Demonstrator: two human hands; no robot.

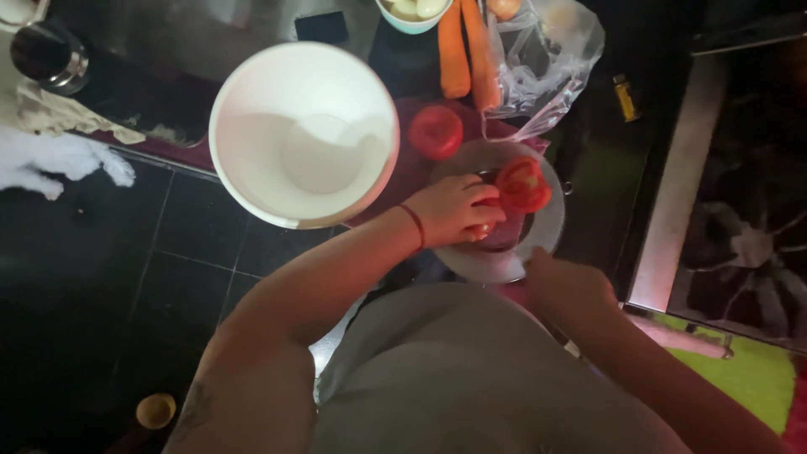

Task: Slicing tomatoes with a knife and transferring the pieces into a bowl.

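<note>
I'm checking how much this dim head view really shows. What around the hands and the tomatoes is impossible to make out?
- Right hand, head view: dark and blurred; whether it holds a tool cannot be told.
- Left hand: its fingertips hide what they press beside the cut tomato on the plate.
- Small bowl and carrots: cut off by the top edge.
- Plastic bag: contents blurred by glare.
- Whole tomato: clear enough.

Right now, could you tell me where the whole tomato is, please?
In the head view, the whole tomato sits just above the plate, between the white bowl and the carrots.
</note>
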